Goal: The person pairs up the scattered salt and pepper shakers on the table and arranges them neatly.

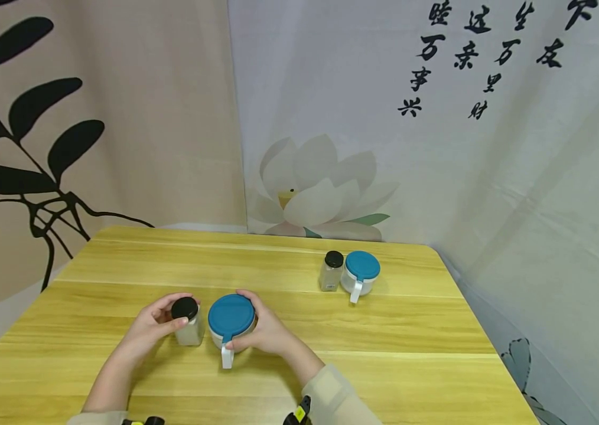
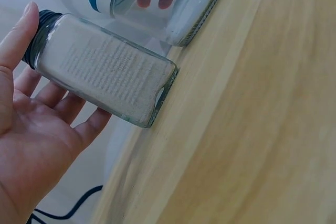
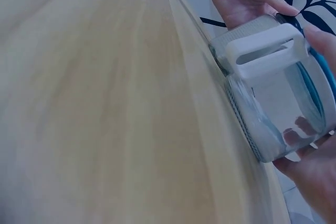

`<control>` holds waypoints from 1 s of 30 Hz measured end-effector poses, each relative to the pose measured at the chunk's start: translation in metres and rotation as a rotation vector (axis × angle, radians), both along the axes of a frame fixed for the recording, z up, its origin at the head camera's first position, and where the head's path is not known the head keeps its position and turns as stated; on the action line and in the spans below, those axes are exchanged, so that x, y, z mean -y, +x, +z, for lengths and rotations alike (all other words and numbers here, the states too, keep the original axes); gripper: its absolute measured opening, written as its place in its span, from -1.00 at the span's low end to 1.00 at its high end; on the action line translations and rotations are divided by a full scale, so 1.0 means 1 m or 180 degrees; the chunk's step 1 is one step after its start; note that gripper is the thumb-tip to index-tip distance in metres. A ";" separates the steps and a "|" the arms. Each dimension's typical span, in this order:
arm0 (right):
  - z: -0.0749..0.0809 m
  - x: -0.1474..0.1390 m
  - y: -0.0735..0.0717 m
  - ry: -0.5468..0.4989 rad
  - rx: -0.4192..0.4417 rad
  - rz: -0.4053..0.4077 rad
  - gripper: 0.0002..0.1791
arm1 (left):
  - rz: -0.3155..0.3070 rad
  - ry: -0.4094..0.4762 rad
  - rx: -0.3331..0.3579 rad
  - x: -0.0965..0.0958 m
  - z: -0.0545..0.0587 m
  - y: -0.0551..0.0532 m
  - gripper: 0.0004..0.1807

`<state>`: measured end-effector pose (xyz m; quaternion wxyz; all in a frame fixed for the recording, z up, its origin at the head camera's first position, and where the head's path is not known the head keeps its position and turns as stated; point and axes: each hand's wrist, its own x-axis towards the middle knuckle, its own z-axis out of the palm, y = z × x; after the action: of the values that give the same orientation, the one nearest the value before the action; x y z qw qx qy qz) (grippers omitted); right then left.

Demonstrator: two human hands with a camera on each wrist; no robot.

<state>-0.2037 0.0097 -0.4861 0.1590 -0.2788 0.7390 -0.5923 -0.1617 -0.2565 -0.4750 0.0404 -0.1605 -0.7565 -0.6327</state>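
My left hand (image 1: 149,326) grips a square glass spice jar (image 1: 190,334) by its black lid, thumb on the near side. In the left wrist view a pale powder fills most of this spice jar (image 2: 107,66), which stands upright on the table. Just to its right, my right hand (image 1: 270,333) holds a clear glass seasoning jar (image 1: 231,316) with a blue lid. Its white handle (image 3: 268,51) points toward me, and the thumb lies by the top of that handle. Some white contents show low inside the glass.
Farther back on the wooden table (image 1: 411,354) stand a second black-lidded spice jar (image 1: 331,276) and a second blue-lidded seasoning jar (image 1: 361,271), side by side. Behind the table hangs a printed cloth (image 1: 331,88). A dark cable (image 2: 73,211) shows beyond the table edge.
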 end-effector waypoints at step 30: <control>0.005 -0.008 0.001 0.0049 -0.0295 -0.0015 0.10 | -0.0267 -0.0002 -0.0168 0.000 0.011 -0.008 -0.50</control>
<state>-0.2022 0.0177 -0.4808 0.1254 -0.3030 0.7508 -0.5734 -0.1694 -0.2564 -0.4635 0.0337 -0.2086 -0.7479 -0.6292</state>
